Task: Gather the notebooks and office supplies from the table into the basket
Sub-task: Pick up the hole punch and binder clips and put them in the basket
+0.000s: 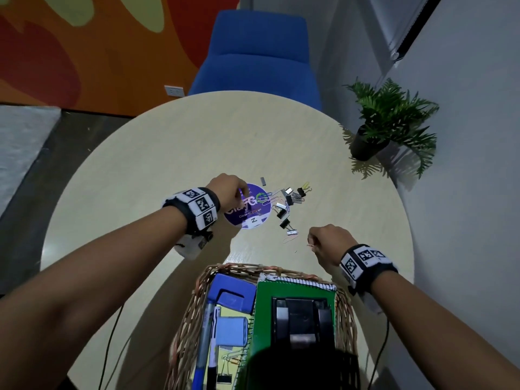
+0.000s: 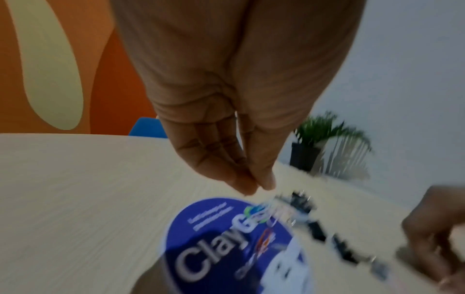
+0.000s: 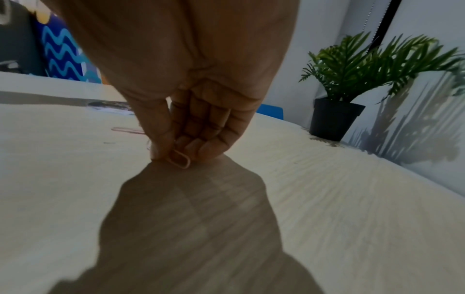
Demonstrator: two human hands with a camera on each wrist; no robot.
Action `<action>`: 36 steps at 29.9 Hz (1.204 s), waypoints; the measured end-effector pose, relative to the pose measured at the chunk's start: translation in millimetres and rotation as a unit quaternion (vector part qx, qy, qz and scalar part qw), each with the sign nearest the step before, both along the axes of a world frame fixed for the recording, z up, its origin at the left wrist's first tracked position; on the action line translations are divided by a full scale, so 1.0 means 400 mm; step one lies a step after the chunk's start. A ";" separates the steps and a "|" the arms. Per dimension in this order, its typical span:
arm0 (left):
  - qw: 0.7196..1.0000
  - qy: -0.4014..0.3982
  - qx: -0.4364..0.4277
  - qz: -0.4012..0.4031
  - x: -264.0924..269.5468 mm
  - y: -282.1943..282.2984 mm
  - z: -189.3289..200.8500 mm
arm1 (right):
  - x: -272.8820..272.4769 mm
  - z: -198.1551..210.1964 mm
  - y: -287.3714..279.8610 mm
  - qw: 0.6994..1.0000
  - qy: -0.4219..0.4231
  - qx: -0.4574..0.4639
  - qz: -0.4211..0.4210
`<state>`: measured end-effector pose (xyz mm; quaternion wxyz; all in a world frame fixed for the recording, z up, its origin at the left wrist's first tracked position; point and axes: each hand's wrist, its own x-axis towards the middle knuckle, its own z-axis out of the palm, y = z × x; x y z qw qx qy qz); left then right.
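A wicker basket (image 1: 194, 311) stands at the table's near edge and holds a green spiral notebook (image 1: 263, 319), a black dispenser, pens and clips. Several binder clips and paper clips (image 1: 289, 201) lie scattered mid-table, some on a round purple sticker (image 1: 247, 215). My left hand (image 1: 239, 191) hovers over the sticker (image 2: 214, 238) with thumb and fingertips (image 2: 251, 185) pinched together, and a thin pale sliver of a paper clip shows between them. My right hand (image 1: 312, 243) is low on the table near the basket. It pinches a pale pink paper clip (image 3: 180, 159) between thumb and fingers.
A potted plant (image 1: 368, 144) stands at the table's right edge against the wall. A blue chair (image 1: 259, 57) sits behind the round table (image 1: 168, 153). One pink paper clip (image 1: 288, 239) lies left of my right hand. Cables hang off the near edge.
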<state>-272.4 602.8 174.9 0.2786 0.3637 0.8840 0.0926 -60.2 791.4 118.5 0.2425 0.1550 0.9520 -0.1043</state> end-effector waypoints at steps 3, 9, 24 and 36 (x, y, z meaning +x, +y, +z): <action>0.998 -0.033 0.050 -0.015 0.061 -0.061 0.059 | -0.009 0.039 0.002 1.000 0.011 -0.012 0.000; 0.984 -0.148 0.009 -0.099 0.224 -0.222 0.068 | -0.007 0.174 -0.028 0.987 0.137 -0.057 -0.054; 0.993 -0.064 0.036 -0.093 0.221 -0.313 0.065 | 0.090 0.237 -0.425 0.923 0.014 -0.384 -0.022; 0.999 -0.036 -0.003 0.016 0.030 0.001 -0.071 | -0.085 0.145 -0.062 0.996 0.002 -0.018 -0.093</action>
